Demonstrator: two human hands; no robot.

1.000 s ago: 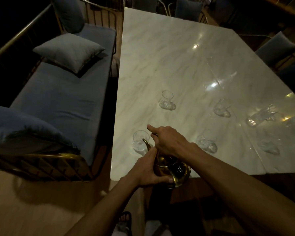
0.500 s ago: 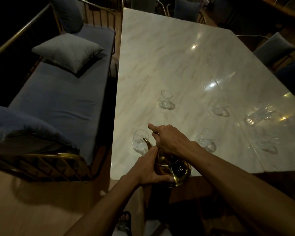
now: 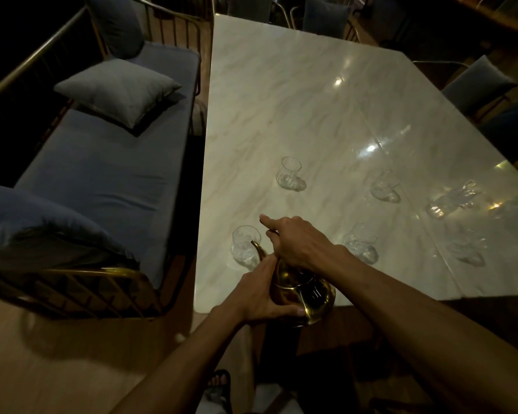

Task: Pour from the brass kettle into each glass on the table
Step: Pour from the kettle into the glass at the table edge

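I hold the brass kettle (image 3: 304, 297) over the near edge of the marble table (image 3: 311, 100). My left hand (image 3: 262, 294) cups its belly from the left. My right hand (image 3: 296, 243) grips its top, forefinger stretched out. The thin spout points up and left at the rim of the nearest clear glass (image 3: 245, 246). Further glasses stand behind: one at the middle (image 3: 289, 173), one to the right of my hand (image 3: 361, 243), one farther right (image 3: 385, 186). Fainter glasses (image 3: 449, 198) sit near the right edge.
A blue bench with a brass frame (image 3: 102, 174) runs along the table's left side, with a grey cushion (image 3: 117, 91) on it. Blue chairs (image 3: 479, 82) stand at the far and right sides. My sandalled foot (image 3: 219, 383) shows on the wooden floor below.
Both hands and the kettle have stayed nearly in place. The kettle has tipped slightly toward the nearest glass, and the view has shifted a little.
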